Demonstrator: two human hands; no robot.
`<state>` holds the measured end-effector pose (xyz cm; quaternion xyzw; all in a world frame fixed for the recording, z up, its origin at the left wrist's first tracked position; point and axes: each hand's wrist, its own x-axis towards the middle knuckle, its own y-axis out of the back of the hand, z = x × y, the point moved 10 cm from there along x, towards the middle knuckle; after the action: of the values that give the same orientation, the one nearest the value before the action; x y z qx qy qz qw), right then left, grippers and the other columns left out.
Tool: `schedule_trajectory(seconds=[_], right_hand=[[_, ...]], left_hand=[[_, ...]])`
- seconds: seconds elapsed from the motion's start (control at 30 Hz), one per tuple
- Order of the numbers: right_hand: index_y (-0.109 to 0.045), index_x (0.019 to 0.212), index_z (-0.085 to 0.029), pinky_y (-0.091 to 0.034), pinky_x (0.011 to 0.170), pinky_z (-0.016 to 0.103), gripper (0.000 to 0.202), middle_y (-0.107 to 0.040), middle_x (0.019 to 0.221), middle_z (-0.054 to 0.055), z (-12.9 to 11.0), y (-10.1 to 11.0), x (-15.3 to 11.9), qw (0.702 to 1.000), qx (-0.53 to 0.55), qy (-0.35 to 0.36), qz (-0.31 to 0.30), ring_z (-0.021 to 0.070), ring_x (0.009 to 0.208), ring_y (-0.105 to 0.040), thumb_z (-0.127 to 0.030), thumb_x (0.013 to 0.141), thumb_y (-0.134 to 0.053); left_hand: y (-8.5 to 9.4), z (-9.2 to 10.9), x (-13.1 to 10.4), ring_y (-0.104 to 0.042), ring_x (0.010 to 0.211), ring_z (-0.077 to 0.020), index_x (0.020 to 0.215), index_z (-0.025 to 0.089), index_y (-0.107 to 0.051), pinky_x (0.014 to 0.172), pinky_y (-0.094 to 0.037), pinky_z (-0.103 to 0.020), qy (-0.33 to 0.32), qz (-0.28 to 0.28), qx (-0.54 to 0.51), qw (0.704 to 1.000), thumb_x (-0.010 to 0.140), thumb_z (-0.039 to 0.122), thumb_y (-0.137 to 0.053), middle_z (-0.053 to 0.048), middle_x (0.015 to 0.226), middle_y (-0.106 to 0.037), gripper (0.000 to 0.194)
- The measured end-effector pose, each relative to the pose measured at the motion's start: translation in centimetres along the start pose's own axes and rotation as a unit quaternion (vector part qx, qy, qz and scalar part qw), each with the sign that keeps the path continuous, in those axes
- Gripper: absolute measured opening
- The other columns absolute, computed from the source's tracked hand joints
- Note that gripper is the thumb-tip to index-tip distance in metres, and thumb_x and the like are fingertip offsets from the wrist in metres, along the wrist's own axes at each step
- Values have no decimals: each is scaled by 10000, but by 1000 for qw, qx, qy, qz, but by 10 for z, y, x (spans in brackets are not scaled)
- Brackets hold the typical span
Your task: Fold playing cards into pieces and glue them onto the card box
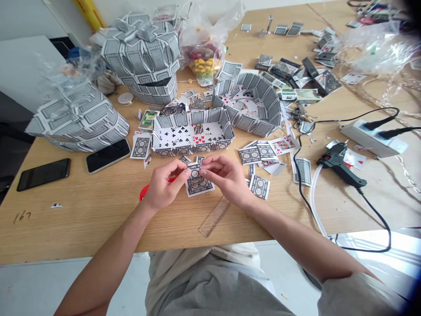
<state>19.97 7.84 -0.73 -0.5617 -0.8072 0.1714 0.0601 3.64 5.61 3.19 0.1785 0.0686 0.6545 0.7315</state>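
Note:
Between my two hands is a dark-patterned playing card point(194, 171), pinched at its left edge by my left hand point(168, 183) and at its right edge by my right hand point(224, 179). More of the same cards point(199, 186) lie just below it on the table. Right behind my fingers stands a rectangular box made of playing cards point(194, 151), its floor lined with face-up clubs and hearts. Something red point(144, 192), perhaps scissor handles, is partly covered by my left hand. A clear ruler point(214, 218) lies under my right wrist.
A glue gun point(342, 166) and a power strip point(373, 138) with cables occupy the right. Two phones point(108, 155) lie left. Card-built baskets point(144, 52) and an open card-built container point(259, 125) stand behind. Loose cards point(259, 186) are scattered nearby.

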Motion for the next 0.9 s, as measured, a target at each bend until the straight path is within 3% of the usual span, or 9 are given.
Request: schedule_trajectory(seconds=[0.17,0.37,0.5,0.6,0.73,0.8,0.9], right_hand=[[-745,1031,-198,-583,855,333,408,-774,952,48,3,-6,0,1000,-5,-16,-21,184,890,-701,-480,804,-933],[-743,939,-189,-493,757,288,329,-698,851,9,5,-6,1,999,-5,-36,-23,156,786,-597,-477,856,-878],[-726,863,-174,-475,704,278,277,-658,818,10,19,-10,1,989,80,-121,-40,152,736,-571,-400,814,-879],[-707,834,-162,-499,666,282,215,-595,747,5,31,-23,-4,959,173,-210,-79,146,666,-526,-312,790,-854],[-684,844,-153,-522,643,260,146,-505,678,-24,43,-41,-18,909,238,-311,-139,124,610,-476,-251,836,-791],[-703,877,-138,-574,701,283,140,-573,725,6,45,-45,-22,901,232,-328,-163,133,643,-537,-271,909,-733],[-751,957,-103,-622,816,329,362,-716,902,105,45,-47,-22,903,214,-327,-178,182,793,-673,-399,1063,-571]], left_hand=[[3,-1,2,-466,575,-109,836,192,-677,545,-382,-248,15,16,-30,999,1009,420,-700,34,658,-564,287],[-6,0,0,-561,616,-125,812,185,-699,580,-452,-244,23,-19,-77,997,1007,421,-711,9,692,-638,306],[-5,-1,0,-667,736,-152,1104,210,-760,660,-539,-254,9,-24,-115,993,1019,401,-708,-27,871,-732,215],[-4,7,1,-716,916,-180,1273,251,-754,791,-583,-278,-43,-25,-92,995,1013,346,-728,-62,1051,-753,277],[-5,23,1,-714,1005,-187,1083,244,-819,878,-570,-290,-124,-26,-12,992,987,274,-766,-65,1056,-748,114],[-5,23,1,-713,916,-169,1017,222,-804,820,-565,-275,-124,-23,2,992,997,276,-754,-49,983,-746,77],[-4,15,1,-683,794,-141,991,202,-758,715,-544,-245,-98,-14,17,995,1026,300,-712,-25,913,-728,113]])
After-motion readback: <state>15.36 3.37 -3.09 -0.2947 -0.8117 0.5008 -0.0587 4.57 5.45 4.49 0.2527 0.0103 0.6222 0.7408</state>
